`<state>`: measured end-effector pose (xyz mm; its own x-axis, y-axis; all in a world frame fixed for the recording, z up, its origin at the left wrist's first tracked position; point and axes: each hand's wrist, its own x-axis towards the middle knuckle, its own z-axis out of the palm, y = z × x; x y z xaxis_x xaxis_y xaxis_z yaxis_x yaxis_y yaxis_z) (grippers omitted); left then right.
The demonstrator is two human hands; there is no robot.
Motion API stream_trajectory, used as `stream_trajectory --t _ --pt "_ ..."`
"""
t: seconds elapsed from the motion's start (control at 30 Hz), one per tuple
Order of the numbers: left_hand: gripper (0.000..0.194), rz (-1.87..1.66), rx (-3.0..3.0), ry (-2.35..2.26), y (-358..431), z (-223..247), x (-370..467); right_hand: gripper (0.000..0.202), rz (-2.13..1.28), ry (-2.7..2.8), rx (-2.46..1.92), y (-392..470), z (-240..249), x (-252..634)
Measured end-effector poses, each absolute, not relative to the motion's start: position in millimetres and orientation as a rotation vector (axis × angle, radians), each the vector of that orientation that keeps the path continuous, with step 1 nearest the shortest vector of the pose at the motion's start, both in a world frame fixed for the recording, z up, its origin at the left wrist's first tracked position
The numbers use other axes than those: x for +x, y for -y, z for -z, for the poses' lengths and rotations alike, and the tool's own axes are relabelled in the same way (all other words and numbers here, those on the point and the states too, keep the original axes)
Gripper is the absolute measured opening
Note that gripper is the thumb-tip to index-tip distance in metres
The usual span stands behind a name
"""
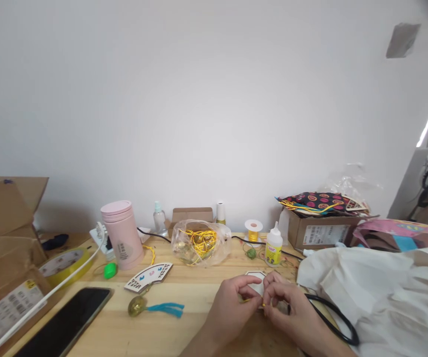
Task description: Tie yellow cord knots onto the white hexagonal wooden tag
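My left hand (234, 305) and my right hand (291, 307) meet over the front of the table, fingertips pinched close together. A small bit of yellow cord (264, 304) shows between the fingertips of both hands. Behind the fingers is a white plate with a dark edge (255, 274), mostly covered by my hands. To the left lies a white fan-shaped ornament (149, 276) with cut-out ends. Near it is a gold bell (137, 306) with a blue tassel (167, 309).
A glue bottle (274, 248), a spool of yellow thread (253, 230) and a plastic bag of yellow cords (202, 243) stand behind my hands. Left are a pink tumbler (122, 235), phone (67, 322) and tape roll (67, 265). White cloth (381, 287) and a cardboard box (321, 232) lie right.
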<state>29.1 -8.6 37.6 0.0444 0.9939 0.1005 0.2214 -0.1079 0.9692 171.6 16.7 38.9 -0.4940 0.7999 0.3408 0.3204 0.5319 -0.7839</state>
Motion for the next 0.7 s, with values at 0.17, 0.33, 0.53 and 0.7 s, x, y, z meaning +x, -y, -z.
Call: stream_trajectory --t 0.17,0.33,0.53,0.7 --pt "0.031 -1.153 1.452 -1.325 7.9 -36.9 24.6 0.008 -0.684 2.135 -0.958 -17.6 -35.4 173.9" --pt "0.03 -1.133 1.463 -1.363 7.0 -37.7 23.3 0.018 -0.605 2.187 -1.0 -19.8 -33.5 175.0" --pt "0.029 -1.139 1.452 -1.333 8.1 -37.5 25.5 0.017 -0.541 2.188 -0.916 -18.3 -36.4 177.2" --pt "0.03 -1.152 1.435 -1.295 7.1 -36.2 26.4 0.018 -0.515 2.138 -0.934 -18.4 -41.4 176.8"
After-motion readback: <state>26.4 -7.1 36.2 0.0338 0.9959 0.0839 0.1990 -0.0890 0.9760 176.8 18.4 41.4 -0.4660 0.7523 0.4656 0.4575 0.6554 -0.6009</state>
